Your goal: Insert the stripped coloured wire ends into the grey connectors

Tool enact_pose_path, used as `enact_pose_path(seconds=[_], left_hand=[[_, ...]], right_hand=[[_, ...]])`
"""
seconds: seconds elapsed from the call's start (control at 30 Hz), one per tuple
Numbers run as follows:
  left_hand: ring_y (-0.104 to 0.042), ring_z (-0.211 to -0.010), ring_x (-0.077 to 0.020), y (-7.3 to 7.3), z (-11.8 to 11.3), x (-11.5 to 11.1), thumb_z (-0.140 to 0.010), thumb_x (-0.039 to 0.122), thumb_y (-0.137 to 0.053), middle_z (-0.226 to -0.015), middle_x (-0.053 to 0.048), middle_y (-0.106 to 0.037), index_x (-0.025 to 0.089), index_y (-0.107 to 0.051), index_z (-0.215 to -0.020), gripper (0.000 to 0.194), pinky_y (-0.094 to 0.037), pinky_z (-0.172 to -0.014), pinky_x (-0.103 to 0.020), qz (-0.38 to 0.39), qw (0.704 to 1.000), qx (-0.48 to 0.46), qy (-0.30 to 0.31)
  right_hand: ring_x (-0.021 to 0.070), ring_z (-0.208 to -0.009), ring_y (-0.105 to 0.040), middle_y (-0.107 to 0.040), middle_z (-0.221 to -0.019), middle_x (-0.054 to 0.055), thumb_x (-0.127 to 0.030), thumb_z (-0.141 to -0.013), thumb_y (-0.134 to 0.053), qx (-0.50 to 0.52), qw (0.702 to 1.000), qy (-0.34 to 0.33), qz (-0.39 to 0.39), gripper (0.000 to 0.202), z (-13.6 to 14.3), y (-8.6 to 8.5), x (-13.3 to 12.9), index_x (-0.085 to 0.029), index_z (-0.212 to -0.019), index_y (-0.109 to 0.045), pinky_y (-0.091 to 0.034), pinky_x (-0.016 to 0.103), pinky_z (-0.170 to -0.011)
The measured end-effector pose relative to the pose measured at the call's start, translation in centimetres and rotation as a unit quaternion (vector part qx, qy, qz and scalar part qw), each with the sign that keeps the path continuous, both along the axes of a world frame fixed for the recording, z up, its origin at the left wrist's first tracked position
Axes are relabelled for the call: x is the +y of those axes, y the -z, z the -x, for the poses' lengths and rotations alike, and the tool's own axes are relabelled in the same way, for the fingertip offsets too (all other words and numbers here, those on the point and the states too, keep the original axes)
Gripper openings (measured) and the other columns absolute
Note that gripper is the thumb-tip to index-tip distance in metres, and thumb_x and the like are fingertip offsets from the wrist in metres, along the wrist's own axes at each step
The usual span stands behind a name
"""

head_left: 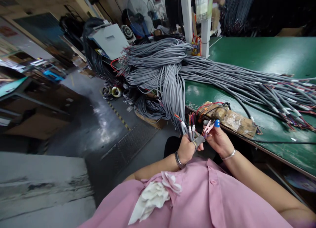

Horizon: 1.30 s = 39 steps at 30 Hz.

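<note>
My left hand point(187, 149) is closed around the ends of several grey cables point(189, 129), whose stripped coloured wires stick up above my fist. My right hand point(218, 139) is beside it, fingers pinched on the wire tips of one cable; a blue cap covers one fingertip point(217, 123). These cables hang down from a big grey cable bundle point(163, 66) that drapes over the edge of the green table point(259, 53). Both hands are held above my lap, in front of my pink shirt.
A taped brown block with red and black wires point(228, 117) lies at the table edge near my right hand. More cables with stripped ends point(283, 96) spread across the table. White posts point(204, 27), a fan point(138, 15) and boxes stand behind; the floor point(98, 122) is at left.
</note>
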State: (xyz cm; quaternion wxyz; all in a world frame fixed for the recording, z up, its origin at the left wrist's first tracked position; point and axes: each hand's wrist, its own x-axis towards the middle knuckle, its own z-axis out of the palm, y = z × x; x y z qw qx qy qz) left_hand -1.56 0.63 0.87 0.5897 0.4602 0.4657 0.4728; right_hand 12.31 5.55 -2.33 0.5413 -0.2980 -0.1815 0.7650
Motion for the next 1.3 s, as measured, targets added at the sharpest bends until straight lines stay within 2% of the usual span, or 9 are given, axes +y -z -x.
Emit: enact_pose_path(seconds=[0.17,0.3,0.4,0.53,0.67,0.97,1.07,1.2,1.3], left_hand=[[-0.049,-0.043,-0.0096,0.3,0.2,-0.1,-0.077,0.047,-0.064,-0.048,-0.002,-0.057,0.013,-0.059,-0.06,0.038,-0.04,-0.045,-0.022,-0.002,1.0,0.01,-0.001],[-0.049,-0.041,-0.0094,0.1,0.5,-0.5,-0.076,0.047,-0.065,-0.048,-0.001,-0.057,0.013,-0.059,-0.06,0.037,-0.039,-0.045,-0.023,0.007,1.0,0.0,-0.004],[-0.049,-0.041,-0.0092,-0.1,0.6,-0.8,-0.076,0.045,-0.066,-0.047,-0.001,-0.056,0.014,-0.059,-0.06,0.036,-0.039,-0.045,-0.022,0.005,1.0,-0.002,-0.014],[-0.049,-0.042,-0.0093,-0.3,0.4,-0.8,-0.075,0.045,-0.066,-0.047,-0.001,-0.056,0.014,-0.058,-0.057,0.037,-0.039,-0.045,-0.022,-0.003,1.0,-0.014,-0.026],[-0.05,-0.043,-0.0095,-0.1,0.0,-0.4,-0.077,0.048,-0.064,-0.049,-0.002,-0.058,0.014,-0.059,-0.055,0.04,-0.041,-0.046,-0.022,-0.001,0.999,0.001,-0.036],[-0.051,-0.044,-0.0098,0.9,0.0,-0.2,-0.078,0.046,-0.064,-0.051,-0.002,-0.059,0.014,-0.06,-0.063,0.035,-0.042,-0.047,-0.022,-0.003,0.999,0.015,-0.033],[-0.052,-0.046,-0.0101,0.5,0.1,-0.3,-0.078,0.049,-0.062,-0.051,-0.003,-0.059,0.014,-0.059,-0.06,0.04,-0.042,-0.048,-0.022,-0.011,0.999,0.03,-0.027],[-0.052,-0.047,-0.0107,0.0,0.5,-0.7,-0.078,0.05,-0.061,-0.05,-0.004,-0.058,0.014,-0.059,-0.052,0.045,-0.042,-0.049,-0.023,-0.021,0.999,0.035,-0.021],[-0.051,-0.046,-0.0105,-0.2,0.6,-0.9,-0.078,0.048,-0.062,-0.049,-0.003,-0.057,0.014,-0.06,-0.052,0.043,-0.041,-0.049,-0.023,-0.028,0.998,0.033,-0.04]], right_hand=[[0.0129,-0.058,-0.057,-0.068,-0.075,0.002,-0.064,-0.073,-0.062,0.017,0.999,-0.028,-0.009,0.043,-0.1,-0.2,-0.3,-0.021,-0.075,-0.066,-0.045,0.026,-0.055],[0.0131,-0.063,-0.058,-0.069,-0.081,0.003,-0.069,-0.077,-0.053,0.022,0.998,-0.055,-0.019,0.05,-0.7,-0.4,-0.6,-0.021,-0.081,-0.067,-0.045,0.026,-0.057],[0.0131,-0.066,-0.058,-0.069,-0.085,0.003,-0.061,-0.079,-0.057,0.022,0.997,-0.067,-0.025,0.041,-1.0,-0.6,-0.7,-0.021,-0.084,-0.068,-0.045,0.025,-0.059],[0.0124,-0.067,-0.056,-0.068,-0.084,0.002,-0.048,-0.082,-0.062,0.005,0.998,-0.044,-0.044,0.028,-1.1,-0.7,-0.8,-0.021,-0.085,-0.069,-0.044,0.024,-0.058],[0.0134,-0.067,-0.056,-0.067,-0.083,0.003,-0.051,-0.08,-0.063,-0.019,0.998,-0.036,-0.05,0.031,-1.0,-0.4,-0.7,-0.022,-0.086,-0.069,-0.044,0.025,-0.057],[0.0128,-0.066,-0.056,-0.068,-0.08,0.002,-0.047,-0.078,-0.068,-0.019,0.999,-0.005,-0.039,0.028,-0.6,0.1,-0.4,-0.021,-0.088,-0.07,-0.044,0.024,-0.057],[0.0142,-0.068,-0.057,-0.068,-0.083,0.003,-0.052,-0.078,-0.065,-0.011,0.999,-0.019,-0.03,0.032,-0.7,-0.3,-0.7,-0.023,-0.089,-0.069,-0.045,0.025,-0.057],[0.0148,-0.067,-0.058,-0.069,-0.087,0.004,-0.066,-0.077,-0.056,0.008,0.998,-0.062,-0.024,0.046,-1.0,-0.8,-0.9,-0.023,-0.086,-0.068,-0.046,0.026,-0.057],[0.0143,-0.066,-0.057,-0.068,-0.085,0.004,-0.059,-0.079,-0.059,-0.003,0.997,-0.074,-0.034,0.038,-1.3,-1.1,-0.6,-0.022,-0.087,-0.068,-0.046,0.026,-0.057]])
